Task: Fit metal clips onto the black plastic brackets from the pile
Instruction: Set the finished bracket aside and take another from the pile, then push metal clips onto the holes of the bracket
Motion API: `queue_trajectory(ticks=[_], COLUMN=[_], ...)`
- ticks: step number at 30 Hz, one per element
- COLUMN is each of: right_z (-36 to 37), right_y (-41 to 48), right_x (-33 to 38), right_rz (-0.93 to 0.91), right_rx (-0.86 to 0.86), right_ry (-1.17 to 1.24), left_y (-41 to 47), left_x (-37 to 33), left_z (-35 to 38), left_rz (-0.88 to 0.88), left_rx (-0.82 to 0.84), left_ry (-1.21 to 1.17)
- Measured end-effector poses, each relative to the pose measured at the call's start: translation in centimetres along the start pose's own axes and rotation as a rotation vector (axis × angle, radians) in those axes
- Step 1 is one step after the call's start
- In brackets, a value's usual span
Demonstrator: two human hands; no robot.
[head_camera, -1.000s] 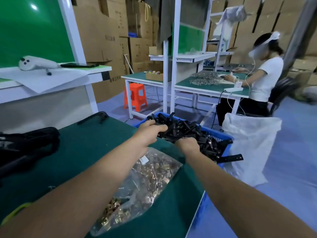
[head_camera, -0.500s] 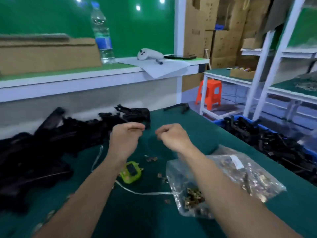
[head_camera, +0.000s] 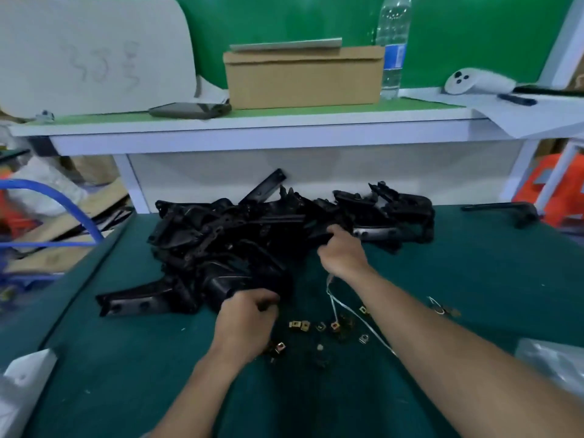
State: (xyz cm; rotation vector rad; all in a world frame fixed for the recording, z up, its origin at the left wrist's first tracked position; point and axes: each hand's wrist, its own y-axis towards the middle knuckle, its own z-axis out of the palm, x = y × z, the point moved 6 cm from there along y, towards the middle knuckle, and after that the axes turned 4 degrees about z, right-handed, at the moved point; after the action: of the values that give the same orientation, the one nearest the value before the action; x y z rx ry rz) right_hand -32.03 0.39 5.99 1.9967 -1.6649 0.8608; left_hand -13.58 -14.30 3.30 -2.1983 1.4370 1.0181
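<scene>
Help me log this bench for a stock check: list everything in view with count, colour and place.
brackets: one pile, too many to count, black, table's far middle.
clips: about a dozen loose, brass and silver, between the forearms.
string: one, white, under the right wrist.
bag: one, clear, table's right edge.
table: one, dark green.
shelf: one, white, behind the table.
box: one, brown, on the shelf.
bottle: one, clear with a blue label, right of the box.
phone: one, dark, left of the box.
controller: one, white, shelf's right end.
left hand: grips a bracket at the pile's near edge.
right hand: grips a bracket in the pile.
</scene>
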Motion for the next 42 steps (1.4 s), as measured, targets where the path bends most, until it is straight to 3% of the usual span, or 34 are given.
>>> queue_trajectory(ticks=[2, 4, 10, 14, 18, 21, 29, 32, 37, 42], right_z=[-0.2, 0.2, 1.6, 1.6, 2.2, 1.8, -8.0, -10.0, -7.2, -3.2], right_y=[0.9, 2.2, 5.9, 6.3, 6.3, 6.2, 1.2, -3.8, -11.2, -13.1], right_x=[1.5, 2.3, 1.6, 1.5, 1.1, 1.5, 0.8, -1.1, -6.0, -9.7], right_rz=[-0.071, -0.114, 0.003, 0.087, 0.127, 0.058, -0.055, -0.14, -0.107, 0.069], right_rx=[-0.275, -0.378, -0.036, 0.04, 0.057, -0.071, -0.631, -0.728, -0.647, -0.209], right_ry=[-0.237, -0.416, -0.39, -0.231, -0.217, -0.214, 0.397, 0.524, 0.778, 1.042], left_y=[-1.0, -1.5, -1.5, -1.8, -1.9, -2.0, -1.6, -1.5, -1.2, -1.2], left_x=[0.4, 0.6, 0.5, 0.1, 0.5, 0.8, 0.7, 0.8, 1.0, 1.0], left_z=[1.3, 2.2, 3.0, 3.2, 2.6, 2.7, 3.5, 3.6, 3.3, 2.6], left_rz=[0.037, 0.115, 0.175, 0.165, 0.087, 0.059, 0.103, 0.077, 0.06, 0.056], left_rx=[0.077, 0.094, 0.086, 0.033, -0.066, -0.05, -0.018, -0.026, -0.085, -0.153], left_ry=[0.049, 0.123, 0.021, -0.004, -0.088, -0.094, -0.111, -0.123, -0.111, -0.208])
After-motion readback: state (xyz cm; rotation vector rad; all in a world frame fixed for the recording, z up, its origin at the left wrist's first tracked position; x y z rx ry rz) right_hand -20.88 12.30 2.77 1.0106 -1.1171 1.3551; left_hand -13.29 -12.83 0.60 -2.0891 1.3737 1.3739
